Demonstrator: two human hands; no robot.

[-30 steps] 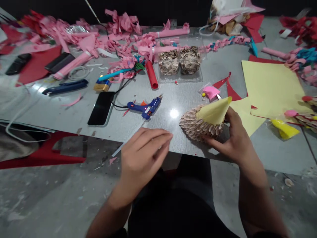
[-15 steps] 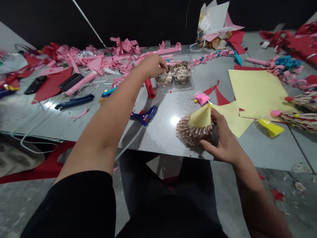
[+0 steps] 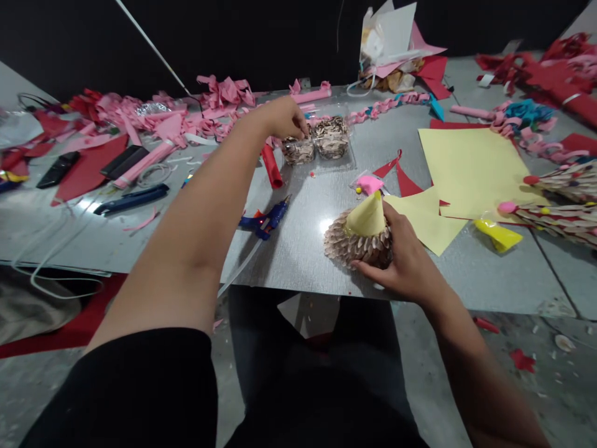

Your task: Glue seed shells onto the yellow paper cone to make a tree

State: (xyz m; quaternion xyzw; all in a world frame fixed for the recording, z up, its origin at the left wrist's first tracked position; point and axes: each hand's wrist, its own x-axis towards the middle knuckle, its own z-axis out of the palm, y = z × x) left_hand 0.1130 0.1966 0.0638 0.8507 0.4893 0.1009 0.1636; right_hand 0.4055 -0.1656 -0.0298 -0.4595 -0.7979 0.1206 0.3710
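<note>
A yellow paper cone [image 3: 367, 218], its lower part covered with overlapping pale brown shell-like pieces [image 3: 351, 249], stands tilted slightly near the table's front edge. My right hand [image 3: 403, 258] is wrapped round its right side, thumb across the front and fingers partly hidden behind. Farther off, my left hand [image 3: 291, 119] is at the left compartment of a clear plastic box [image 3: 345, 160] with its fingers pinched together. Similar loose pieces [image 3: 331, 138] fill both compartments. Whatever the left fingertips hold is too small to make out. A blue glue gun [image 3: 267, 221] lies beside my left forearm.
Yellow paper sheets [image 3: 471, 168] and a yellow packet [image 3: 498, 235] lie on the right, near decorated cones [image 3: 555, 214]. A red roll [image 3: 271, 167] is beside the box. Pink paper scraps [image 3: 163, 118] cover the back left. A stapler-like blue tool [image 3: 133, 198] lies left.
My right hand has closed more tightly round the cone, its thumb farther across the front. My left hand stays at the box. The whole view has shifted slightly.
</note>
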